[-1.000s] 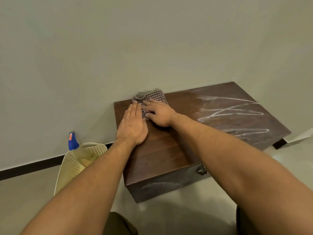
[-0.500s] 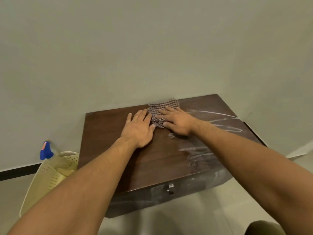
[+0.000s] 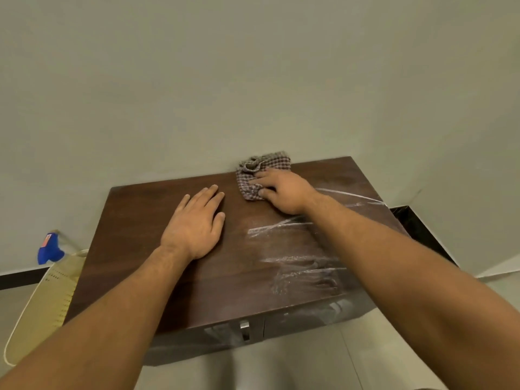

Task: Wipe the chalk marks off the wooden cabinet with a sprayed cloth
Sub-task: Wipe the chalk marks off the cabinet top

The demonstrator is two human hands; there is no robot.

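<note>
Head view: basket [image 3: 42, 305], spray bottle [image 3: 48, 249] left of cabinet [image 3: 135, 220].

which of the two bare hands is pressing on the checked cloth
The right hand, at the back edge of the dark wooden cabinet, presses the checked brown cloth. The left hand lies flat on bare wood, apart from it.

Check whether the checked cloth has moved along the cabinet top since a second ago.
Yes. The grey checked cloth under the right hand went from the dark wooden cabinet's back left corner rightward along the wall edge, towards the white chalk marks.
</note>
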